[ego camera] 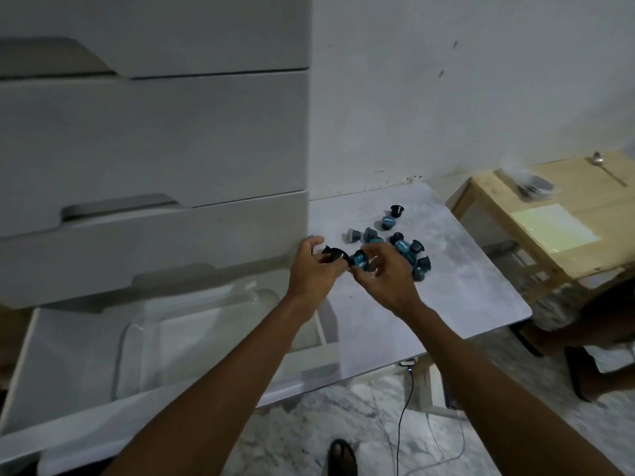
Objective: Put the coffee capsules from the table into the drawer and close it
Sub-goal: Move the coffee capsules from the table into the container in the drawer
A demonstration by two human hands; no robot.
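We've got both hands over the near-left part of the small marble-look table (464, 304), right by the white drawer unit (154, 132). Our left hand (311, 269) is curled round a dark capsule (335, 254), thumb and fingers pinching it, flared rim pointing right. Our right hand (385, 278) is pinching a blue capsule (360, 262) with white lettering on its foil, and the two capsules sit just about touching between the hands.

The rest of the coffee capsules (402, 242) are still scattered on the table behind the right hand, a loose cluster of blue and dark ones, some on their sides, a grey one (353, 236) at the left edge and a black one (397, 210) farthest back.

The bottom drawer (68, 355) is pulled out, down to our left, with a clear plastic tray (144, 338) inside it. Can't make out any capsules in there from this angle.

Off to the right there's a wooden table (549, 214) with a spoon (604, 166) on it, and a black cable (403, 417) trailing across the floor.
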